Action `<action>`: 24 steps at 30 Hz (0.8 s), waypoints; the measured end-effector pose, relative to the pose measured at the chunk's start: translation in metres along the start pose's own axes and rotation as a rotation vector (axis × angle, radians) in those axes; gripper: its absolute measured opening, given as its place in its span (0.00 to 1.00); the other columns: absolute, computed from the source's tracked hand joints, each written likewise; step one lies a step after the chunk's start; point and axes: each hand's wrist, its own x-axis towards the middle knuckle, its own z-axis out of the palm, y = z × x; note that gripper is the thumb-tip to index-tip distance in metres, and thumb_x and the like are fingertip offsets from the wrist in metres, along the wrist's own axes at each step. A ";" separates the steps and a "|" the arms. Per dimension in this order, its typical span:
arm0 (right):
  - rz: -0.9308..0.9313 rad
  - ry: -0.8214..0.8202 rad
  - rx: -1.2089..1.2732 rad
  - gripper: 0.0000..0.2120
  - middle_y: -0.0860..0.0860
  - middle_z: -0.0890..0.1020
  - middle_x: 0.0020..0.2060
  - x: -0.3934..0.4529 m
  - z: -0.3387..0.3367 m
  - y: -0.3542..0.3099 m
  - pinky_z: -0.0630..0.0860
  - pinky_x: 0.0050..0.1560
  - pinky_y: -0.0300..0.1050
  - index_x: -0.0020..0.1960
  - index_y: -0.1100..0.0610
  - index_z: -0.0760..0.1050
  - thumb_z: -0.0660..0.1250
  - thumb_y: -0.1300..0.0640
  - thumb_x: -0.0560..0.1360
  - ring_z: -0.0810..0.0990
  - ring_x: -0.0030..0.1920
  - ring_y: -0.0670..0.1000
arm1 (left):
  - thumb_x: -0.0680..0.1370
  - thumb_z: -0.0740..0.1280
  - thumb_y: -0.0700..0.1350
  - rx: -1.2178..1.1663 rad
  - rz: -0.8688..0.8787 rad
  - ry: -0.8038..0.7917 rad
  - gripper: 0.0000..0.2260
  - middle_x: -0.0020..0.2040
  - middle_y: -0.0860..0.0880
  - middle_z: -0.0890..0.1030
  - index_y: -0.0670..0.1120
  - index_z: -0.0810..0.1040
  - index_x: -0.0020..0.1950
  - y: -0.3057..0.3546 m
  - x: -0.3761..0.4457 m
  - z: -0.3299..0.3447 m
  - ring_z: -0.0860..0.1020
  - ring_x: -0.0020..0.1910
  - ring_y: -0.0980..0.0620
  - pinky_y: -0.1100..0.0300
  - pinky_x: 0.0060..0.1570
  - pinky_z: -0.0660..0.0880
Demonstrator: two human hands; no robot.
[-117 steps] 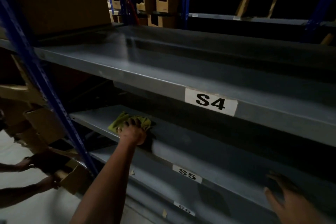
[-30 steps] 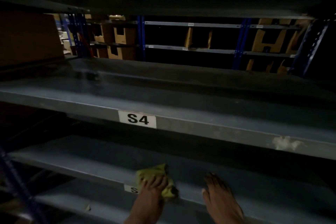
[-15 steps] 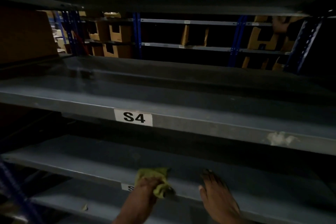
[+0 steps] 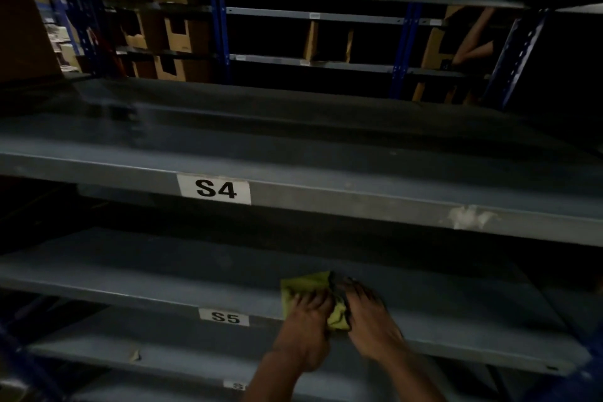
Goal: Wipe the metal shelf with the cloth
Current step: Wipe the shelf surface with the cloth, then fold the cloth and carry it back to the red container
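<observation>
A yellow-green cloth lies bunched on the grey metal shelf labelled S5, near its front edge. My left hand lies on top of the cloth and holds it against the shelf, with a fold of cloth sticking out by the thumb. My right hand rests on the shelf right beside it, and its straight fingertips touch the cloth's right edge. The hands cover much of the cloth.
The S4 shelf juts out just above, with a white scuff on its lip. A lower shelf runs below. Behind are blue uprights and cardboard boxes. Another person's arm shows at the far right.
My left hand slid the cloth rightward along the S5 shelf. My right hand, which rested apart on the shelf, is now against the cloth. The view shifted left.
</observation>
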 end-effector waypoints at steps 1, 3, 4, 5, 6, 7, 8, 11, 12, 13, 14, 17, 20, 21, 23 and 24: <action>0.028 0.008 0.138 0.23 0.51 0.64 0.75 -0.002 -0.003 0.000 0.57 0.73 0.43 0.75 0.49 0.59 0.54 0.53 0.81 0.64 0.73 0.49 | 0.73 0.63 0.48 -0.031 0.014 -0.021 0.32 0.77 0.47 0.59 0.48 0.59 0.77 0.004 0.000 0.001 0.56 0.76 0.48 0.56 0.73 0.45; 0.048 0.049 0.385 0.19 0.48 0.68 0.72 -0.008 -0.008 -0.006 0.60 0.71 0.42 0.71 0.40 0.62 0.55 0.50 0.81 0.67 0.70 0.46 | 0.72 0.65 0.47 -0.158 0.040 -0.015 0.32 0.75 0.45 0.64 0.45 0.61 0.76 0.006 -0.003 -0.005 0.61 0.73 0.47 0.60 0.73 0.49; 0.014 0.035 0.426 0.18 0.46 0.68 0.72 -0.012 -0.007 -0.011 0.60 0.71 0.41 0.69 0.36 0.61 0.55 0.47 0.80 0.67 0.70 0.44 | 0.71 0.67 0.46 -0.261 0.047 -0.004 0.32 0.72 0.43 0.68 0.43 0.63 0.74 0.006 -0.005 -0.009 0.66 0.70 0.45 0.60 0.72 0.55; -0.033 0.005 0.432 0.20 0.45 0.66 0.73 -0.014 -0.005 -0.016 0.60 0.72 0.40 0.69 0.33 0.58 0.54 0.44 0.78 0.65 0.71 0.44 | 0.70 0.69 0.44 -0.366 0.058 -0.004 0.31 0.68 0.42 0.71 0.40 0.65 0.71 0.006 -0.005 -0.014 0.70 0.66 0.44 0.59 0.70 0.62; -0.070 -0.027 0.398 0.24 0.44 0.64 0.74 -0.017 -0.001 -0.021 0.60 0.72 0.41 0.70 0.32 0.54 0.54 0.42 0.76 0.65 0.71 0.44 | 0.68 0.71 0.43 -0.450 0.049 -0.002 0.31 0.65 0.42 0.72 0.39 0.66 0.69 0.007 -0.006 -0.019 0.72 0.64 0.44 0.58 0.67 0.66; -0.100 -0.055 0.300 0.30 0.46 0.63 0.75 -0.019 0.001 -0.026 0.61 0.72 0.44 0.73 0.33 0.49 0.55 0.42 0.73 0.65 0.71 0.47 | 0.66 0.73 0.42 -0.511 0.024 0.001 0.32 0.64 0.44 0.72 0.39 0.65 0.68 0.007 -0.006 -0.024 0.72 0.63 0.44 0.59 0.65 0.67; -0.131 -0.056 0.167 0.34 0.48 0.62 0.75 -0.021 0.004 -0.027 0.63 0.71 0.46 0.75 0.35 0.44 0.55 0.44 0.73 0.67 0.70 0.51 | 0.65 0.74 0.39 -0.569 0.002 0.006 0.35 0.64 0.46 0.71 0.40 0.63 0.68 0.005 -0.007 -0.029 0.72 0.63 0.45 0.65 0.64 0.67; -0.304 -0.032 -0.067 0.36 0.51 0.66 0.73 -0.022 0.003 -0.018 0.65 0.69 0.51 0.77 0.43 0.48 0.60 0.49 0.73 0.68 0.69 0.54 | 0.56 0.79 0.32 -0.804 -0.056 0.025 0.47 0.64 0.48 0.69 0.40 0.59 0.70 -0.012 -0.012 -0.041 0.74 0.61 0.56 0.71 0.62 0.67; -0.360 -0.024 -0.134 0.35 0.50 0.67 0.72 -0.025 0.001 -0.010 0.66 0.67 0.51 0.76 0.45 0.52 0.62 0.49 0.73 0.68 0.69 0.54 | 0.53 0.81 0.35 -0.819 -0.056 0.048 0.48 0.63 0.48 0.71 0.40 0.63 0.69 -0.017 -0.014 -0.046 0.75 0.58 0.62 0.71 0.59 0.69; -0.380 -0.005 -0.205 0.34 0.50 0.70 0.70 -0.027 -0.003 0.002 0.69 0.64 0.50 0.75 0.46 0.56 0.64 0.47 0.72 0.70 0.66 0.53 | 0.51 0.81 0.43 -0.827 -0.034 0.083 0.45 0.59 0.49 0.73 0.44 0.68 0.65 -0.019 -0.014 -0.052 0.75 0.55 0.68 0.75 0.55 0.69; -0.363 0.031 -0.259 0.33 0.49 0.73 0.65 -0.031 -0.009 0.017 0.71 0.60 0.47 0.73 0.46 0.59 0.65 0.42 0.71 0.73 0.62 0.52 | 0.50 0.78 0.51 -0.787 -0.017 0.112 0.39 0.55 0.51 0.75 0.48 0.71 0.60 -0.018 -0.012 -0.057 0.74 0.52 0.72 0.78 0.51 0.68; -0.212 0.082 -0.359 0.30 0.49 0.75 0.56 -0.054 -0.032 0.071 0.73 0.57 0.47 0.67 0.47 0.66 0.60 0.33 0.70 0.74 0.55 0.52 | 0.50 0.73 0.58 -0.638 -0.029 0.160 0.31 0.48 0.50 0.78 0.52 0.74 0.52 -0.011 -0.004 -0.059 0.76 0.48 0.67 0.82 0.47 0.65; -0.016 0.100 -0.389 0.26 0.52 0.74 0.58 -0.090 -0.055 0.132 0.68 0.65 0.52 0.62 0.49 0.69 0.61 0.34 0.71 0.73 0.59 0.55 | 0.51 0.77 0.52 -0.561 -0.086 0.094 0.34 0.51 0.43 0.79 0.44 0.77 0.55 -0.003 0.006 -0.044 0.77 0.51 0.49 0.74 0.53 0.66; 0.077 0.097 -0.417 0.26 0.52 0.74 0.60 -0.105 -0.065 0.153 0.66 0.67 0.52 0.63 0.50 0.69 0.63 0.37 0.71 0.72 0.61 0.56 | 0.52 0.78 0.49 -0.572 -0.098 0.068 0.34 0.54 0.42 0.79 0.42 0.78 0.56 0.003 0.009 -0.039 0.77 0.54 0.45 0.69 0.56 0.67; 0.276 0.061 -0.419 0.27 0.52 0.70 0.67 -0.133 -0.086 0.188 0.62 0.70 0.52 0.66 0.52 0.67 0.68 0.44 0.71 0.69 0.67 0.56 | 0.54 0.82 0.43 -0.579 -0.118 0.012 0.33 0.56 0.41 0.79 0.42 0.78 0.57 0.021 0.013 -0.027 0.76 0.57 0.42 0.58 0.61 0.69; 0.343 0.049 -0.414 0.27 0.53 0.69 0.68 -0.142 -0.095 0.200 0.63 0.70 0.51 0.67 0.52 0.66 0.69 0.48 0.71 0.68 0.68 0.56 | 0.55 0.83 0.39 -0.561 -0.122 -0.008 0.32 0.57 0.40 0.78 0.41 0.78 0.57 0.033 0.017 -0.021 0.76 0.58 0.41 0.52 0.62 0.69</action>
